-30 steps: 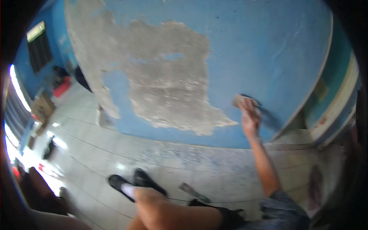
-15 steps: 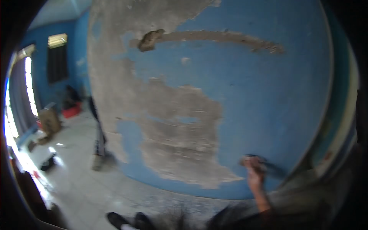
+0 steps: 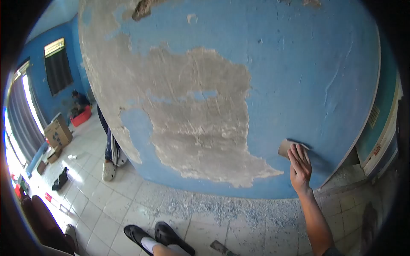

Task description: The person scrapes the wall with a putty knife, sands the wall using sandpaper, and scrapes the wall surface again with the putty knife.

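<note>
My right hand [image 3: 300,164] presses a bent piece of tan sandpaper [image 3: 285,148] flat against the blue-painted wall [image 3: 290,106], low on its right side. The fingers lie over the sheet's right part, and its left edge curls off the wall. Left of the hand, a large patch of bare grey plaster [image 3: 200,115] shows where the paint is gone, with a ragged edge ending in a point just below the sandpaper. My left hand is out of view.
Paint flakes [image 3: 222,209] litter the tiles along the wall's foot. A scraper [image 3: 220,246] lies near my feet [image 3: 160,239]. Another person's leg [image 3: 112,149] shows past the wall's left edge. Further back are a cardboard box [image 3: 58,132] and a red tub [image 3: 81,116]. A door [image 3: 378,123] stands at right.
The view has tilted down, so the wall sits higher and my feet and the scraper show. My right hand remains on the wall with the sandpaper, near the plaster patch's lower right point.
</note>
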The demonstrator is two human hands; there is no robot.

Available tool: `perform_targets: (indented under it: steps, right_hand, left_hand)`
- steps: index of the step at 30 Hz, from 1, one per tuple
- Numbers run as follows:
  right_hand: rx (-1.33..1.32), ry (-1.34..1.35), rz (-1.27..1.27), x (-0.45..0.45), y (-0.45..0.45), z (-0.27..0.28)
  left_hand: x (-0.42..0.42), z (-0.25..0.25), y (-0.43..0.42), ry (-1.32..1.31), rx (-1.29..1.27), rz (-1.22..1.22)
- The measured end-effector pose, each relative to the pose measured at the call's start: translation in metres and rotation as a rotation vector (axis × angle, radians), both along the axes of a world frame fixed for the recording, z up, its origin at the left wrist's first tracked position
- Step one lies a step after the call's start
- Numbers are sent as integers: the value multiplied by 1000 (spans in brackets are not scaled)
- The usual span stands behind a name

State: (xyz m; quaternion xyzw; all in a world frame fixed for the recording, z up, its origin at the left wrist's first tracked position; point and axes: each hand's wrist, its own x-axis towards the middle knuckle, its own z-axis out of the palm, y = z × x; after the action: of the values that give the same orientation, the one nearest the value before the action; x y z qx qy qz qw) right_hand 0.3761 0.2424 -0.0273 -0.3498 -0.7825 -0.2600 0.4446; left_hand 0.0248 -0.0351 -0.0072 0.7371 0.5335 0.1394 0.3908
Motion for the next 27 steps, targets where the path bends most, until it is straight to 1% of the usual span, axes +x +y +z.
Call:
perform_targets:
  steps: [1,2,4,7,9,13,15,16,20,22,24,27]
  right_hand:
    - [14,4,21,1,1,-3]
    - [57,-60,-14,4,1,-5]
    - [79,-33,66,2,8,-11]
    - [20,-73,67,7,0,-18]
    - [36,-68,102,8,7,-23]
    - [35,-99,107,11,6,-31]
    - [66,-109,118,11,9,-34]
    - [114,-122,115,10,9,-30]
    - [62,-137,164,0,-1,-12]
    - [67,-168,179,1,-3,-18]
    - [124,-160,194,-6,7,-11]
    - [98,-246,141,-6,13,-10]
  left_hand:
    - [3,-1,-3,-2,-13,-7]
    - [6,-1,-8,-11,-8,-18]
    - [13,-4,-18,-40,-17,-36]
    - [21,0,-33,-58,-73,-63]
    - [21,4,-33,-52,-92,-57]
    - [12,15,-29,14,-12,3]
    - [6,27,-27,62,107,72]
    - [4,35,-26,85,209,118]
    - [0,96,-25,192,779,321]
    - [-2,123,-26,227,1004,375]
    - [-5,141,-27,256,1164,423]
    - [-2,155,-21,252,1287,470]
